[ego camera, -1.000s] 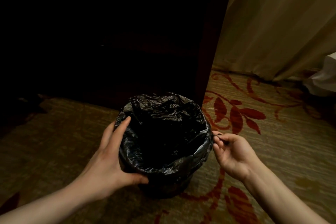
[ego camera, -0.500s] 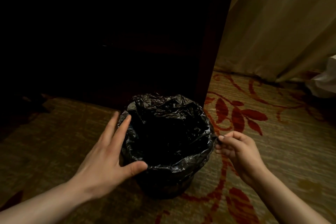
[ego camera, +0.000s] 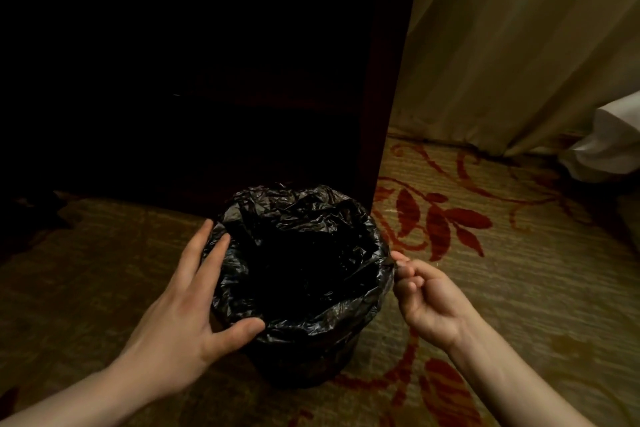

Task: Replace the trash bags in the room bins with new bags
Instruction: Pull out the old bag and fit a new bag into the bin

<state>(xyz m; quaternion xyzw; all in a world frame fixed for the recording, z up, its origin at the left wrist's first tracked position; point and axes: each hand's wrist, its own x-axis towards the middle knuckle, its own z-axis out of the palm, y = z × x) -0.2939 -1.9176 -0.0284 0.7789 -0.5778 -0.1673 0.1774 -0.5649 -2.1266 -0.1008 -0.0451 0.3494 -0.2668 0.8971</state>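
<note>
Black, crinkled film of the trash bag (ego camera: 301, 246) lines a small round bin (ego camera: 304, 364) standing on the patterned carpet (ego camera: 519, 270), just before the corner of a dark cabinet (ego camera: 207, 80). It looks thin, very light and limp, likely to tear or slide if tugged hard, so the folded-over cuff at the rim is the place to take it. The left hand (ego camera: 180, 315) lies spread against the rim's left side, fingers apart. The right hand (ego camera: 429, 298) has its grip pinched together on the bag's right edge, as far as the dim light shows
</note>
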